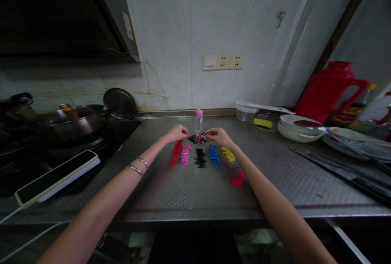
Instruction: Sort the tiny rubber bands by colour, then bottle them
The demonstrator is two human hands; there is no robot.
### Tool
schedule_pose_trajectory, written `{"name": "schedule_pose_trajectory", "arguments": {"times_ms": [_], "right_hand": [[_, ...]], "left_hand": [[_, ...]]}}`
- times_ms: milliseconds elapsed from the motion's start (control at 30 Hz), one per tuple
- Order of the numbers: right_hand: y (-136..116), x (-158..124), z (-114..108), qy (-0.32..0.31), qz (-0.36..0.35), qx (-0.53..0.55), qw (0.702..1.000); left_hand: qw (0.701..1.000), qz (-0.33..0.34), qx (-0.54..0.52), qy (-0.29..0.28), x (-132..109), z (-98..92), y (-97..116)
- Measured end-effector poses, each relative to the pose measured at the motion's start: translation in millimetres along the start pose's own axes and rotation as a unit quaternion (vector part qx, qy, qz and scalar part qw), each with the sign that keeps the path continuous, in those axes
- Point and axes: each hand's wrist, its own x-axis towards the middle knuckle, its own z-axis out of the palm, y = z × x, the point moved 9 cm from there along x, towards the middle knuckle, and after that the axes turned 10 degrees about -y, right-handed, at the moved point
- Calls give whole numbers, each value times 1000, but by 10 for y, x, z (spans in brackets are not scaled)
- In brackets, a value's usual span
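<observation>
On the counter (171, 201), five piles (200, 159) lie before the heap (198, 138), the bottle (198, 124) behind it.

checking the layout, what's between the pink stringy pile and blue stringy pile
A black stringy pile on the grey metal counter, seen in the head view.

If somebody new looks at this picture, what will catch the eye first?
Probably the red pile, pink pile, black pile, blue pile and yellow pile, side by side on the metal counter. Just behind them, a mixed-colour heap lies between the left hand and the right hand. At right, a large red jug stands out against the grey wall.
</observation>
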Motion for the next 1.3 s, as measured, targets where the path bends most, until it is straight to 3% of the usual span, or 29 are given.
{"name": "schedule_pose_trajectory", "arguments": {"times_ms": [233,500,867,1067,1300], "right_hand": [[111,-67,-112,-67,29,-168,983],[191,-112,3,-159,34,-162,973],[346,-105,-384,23,85,-262,961],[369,-98,-203,-24,74,-273,959],[332,-44,-62,-33,45,-261,964]], "left_hand": [[998,-69,9,0,-82,-48,-520],[998,-51,-19,-34,-132,49,-553],[992,-58,-106,22,-337,-10,-583],[987,-82,-124,55,-397,38,-674],[984,-87,-132,86,-477,-70,-721]]}}
